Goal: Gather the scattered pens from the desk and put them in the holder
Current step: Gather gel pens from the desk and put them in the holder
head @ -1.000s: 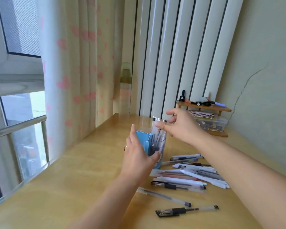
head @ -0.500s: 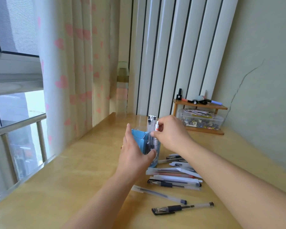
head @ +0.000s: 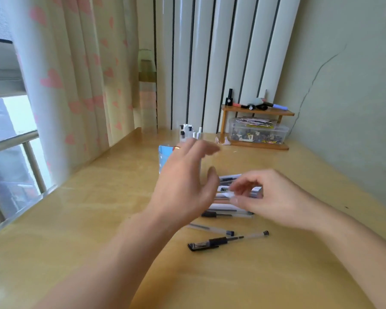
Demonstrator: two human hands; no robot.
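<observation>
The pen holder (head: 164, 158), clear with a blue insert, stands mid-desk with several pens (head: 189, 132) sticking out of its top. My left hand (head: 185, 184) hovers just in front of it, fingers spread and blurred, hiding most of the holder. My right hand (head: 267, 197) is low over the pile of scattered pens (head: 230, 211), thumb and forefinger pinching the end of a white pen (head: 228, 194). Nearer me lie a clear pen (head: 212, 228) and a pen with a black grip (head: 227, 240).
A small wooden shelf (head: 257, 113) with markers on top stands at the back right, with a clear plastic box (head: 257, 131) under it. A heart-patterned curtain (head: 76, 74) and a window rail (head: 13, 139) run along the desk's left edge.
My right hand left the top of the holder and dropped down right onto the pen pile. My left hand let go of the holder and opened.
</observation>
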